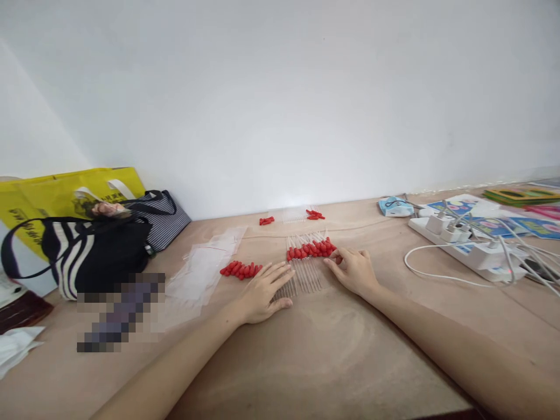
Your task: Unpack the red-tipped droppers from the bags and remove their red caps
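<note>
Several glass droppers lie in a row on the wooden table, their red rubber bulbs (310, 249) side by side and their clear tubes (308, 275) pointing toward me. My left hand (268, 294) rests flat with its fingers spread, covering part of the tubes of another group of droppers, whose red bulbs (240, 269) show to its left. My right hand (353, 269) is at the right end of the middle row, thumb and forefinger bent in a pinch at the last dropper's bulb. Behind the row lie smaller groups of red bulbs (315, 215) with clear tubes.
Clear plastic bags (201, 268) lie left of the droppers. Farther left are a black striped bag (102, 251) and a yellow bag (35, 198). On the right are a white power strip (464, 248) with plugs and cables, a blue packet (395, 206) and printed papers. A wall stands behind.
</note>
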`<state>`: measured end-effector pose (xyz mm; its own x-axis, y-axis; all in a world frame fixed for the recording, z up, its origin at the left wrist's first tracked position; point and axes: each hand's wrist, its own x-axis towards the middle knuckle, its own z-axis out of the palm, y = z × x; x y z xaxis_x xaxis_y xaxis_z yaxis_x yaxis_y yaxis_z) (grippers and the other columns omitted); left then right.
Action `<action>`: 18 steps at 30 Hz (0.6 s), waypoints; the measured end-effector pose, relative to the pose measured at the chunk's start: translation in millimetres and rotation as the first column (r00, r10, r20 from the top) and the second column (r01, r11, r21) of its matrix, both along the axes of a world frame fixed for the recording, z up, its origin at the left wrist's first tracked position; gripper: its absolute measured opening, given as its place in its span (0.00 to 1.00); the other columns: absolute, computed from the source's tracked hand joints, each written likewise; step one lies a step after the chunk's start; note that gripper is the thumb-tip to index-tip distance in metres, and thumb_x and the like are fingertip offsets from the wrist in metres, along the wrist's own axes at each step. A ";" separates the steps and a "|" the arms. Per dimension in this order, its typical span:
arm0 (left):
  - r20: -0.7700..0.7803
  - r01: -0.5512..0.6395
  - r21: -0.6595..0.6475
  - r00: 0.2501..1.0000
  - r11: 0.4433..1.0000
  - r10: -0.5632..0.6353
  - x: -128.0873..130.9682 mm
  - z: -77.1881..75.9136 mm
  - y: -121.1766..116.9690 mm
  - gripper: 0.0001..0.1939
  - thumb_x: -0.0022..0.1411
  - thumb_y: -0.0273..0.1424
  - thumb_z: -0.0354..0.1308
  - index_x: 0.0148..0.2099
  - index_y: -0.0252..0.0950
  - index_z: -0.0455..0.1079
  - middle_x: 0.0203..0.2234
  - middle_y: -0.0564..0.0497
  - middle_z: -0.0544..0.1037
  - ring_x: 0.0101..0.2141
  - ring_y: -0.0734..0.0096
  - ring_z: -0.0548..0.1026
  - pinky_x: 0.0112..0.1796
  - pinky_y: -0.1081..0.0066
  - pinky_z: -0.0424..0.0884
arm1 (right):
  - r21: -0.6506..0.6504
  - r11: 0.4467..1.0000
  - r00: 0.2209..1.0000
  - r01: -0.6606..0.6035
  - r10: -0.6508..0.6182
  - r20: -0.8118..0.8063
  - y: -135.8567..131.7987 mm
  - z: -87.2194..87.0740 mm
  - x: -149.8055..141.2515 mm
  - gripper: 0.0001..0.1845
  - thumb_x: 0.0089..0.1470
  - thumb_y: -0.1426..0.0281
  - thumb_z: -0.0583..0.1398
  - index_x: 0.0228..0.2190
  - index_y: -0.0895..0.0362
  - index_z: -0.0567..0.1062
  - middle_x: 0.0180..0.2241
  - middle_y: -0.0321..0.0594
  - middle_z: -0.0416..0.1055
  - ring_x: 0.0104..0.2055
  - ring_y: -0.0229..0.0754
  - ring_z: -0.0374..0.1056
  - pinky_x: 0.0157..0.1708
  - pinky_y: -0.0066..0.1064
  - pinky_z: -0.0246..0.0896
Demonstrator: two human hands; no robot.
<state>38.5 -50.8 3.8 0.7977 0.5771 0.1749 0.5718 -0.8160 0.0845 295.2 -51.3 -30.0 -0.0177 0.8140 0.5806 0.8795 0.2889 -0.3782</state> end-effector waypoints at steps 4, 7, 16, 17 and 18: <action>-0.154 0.088 0.018 0.985 0.996 -0.084 -8.1 1.5 11.5 0.25 0.62 0.43 0.40 0.59 0.42 0.50 0.57 0.51 0.56 0.58 0.62 0.49 0.56 0.53 0.41 | 0.066 0.998 1.000 0.003 -0.002 -0.011 1.4 -0.6 1.2 0.13 0.52 0.60 0.52 0.27 0.55 0.70 0.24 0.35 0.71 0.31 0.40 0.65 0.32 0.31 0.42; -0.186 0.167 0.061 0.970 0.984 -0.154 -12.6 3.9 20.8 0.23 0.63 0.42 0.40 0.59 0.43 0.50 0.56 0.53 0.58 0.58 0.64 0.50 0.56 0.55 0.40 | 0.108 0.994 1.000 0.015 -0.014 -0.003 4.5 0.1 3.7 0.14 0.52 0.59 0.51 0.27 0.55 0.70 0.24 0.37 0.70 0.31 0.40 0.64 0.32 0.31 0.42; -0.152 0.229 0.181 0.967 0.957 -0.202 -26.1 1.3 23.3 0.23 0.63 0.40 0.43 0.59 0.41 0.52 0.55 0.51 0.60 0.56 0.63 0.54 0.55 0.55 0.48 | 0.122 0.992 0.967 0.004 -0.035 0.253 31.5 6.0 5.5 0.14 0.48 0.62 0.56 0.37 0.53 0.71 0.34 0.40 0.67 0.36 0.43 0.61 0.34 0.33 0.43; -0.123 0.206 0.199 0.975 0.958 -0.184 -27.0 0.2 21.8 0.22 0.63 0.39 0.43 0.58 0.40 0.53 0.54 0.50 0.61 0.56 0.63 0.55 0.55 0.56 0.49 | 0.126 0.992 0.960 -0.009 -0.027 0.279 33.3 6.0 5.0 0.13 0.48 0.63 0.56 0.37 0.52 0.72 0.35 0.40 0.67 0.37 0.43 0.60 0.34 0.33 0.43; -0.088 0.179 0.218 0.983 0.959 -0.164 -28.0 -1.1 20.3 0.21 0.64 0.37 0.42 0.58 0.39 0.54 0.54 0.50 0.62 0.56 0.64 0.56 0.54 0.56 0.51 | 0.130 0.991 0.955 -0.022 -0.018 0.297 34.9 5.6 4.6 0.11 0.49 0.65 0.56 0.36 0.51 0.72 0.36 0.40 0.67 0.37 0.42 0.60 0.34 0.34 0.42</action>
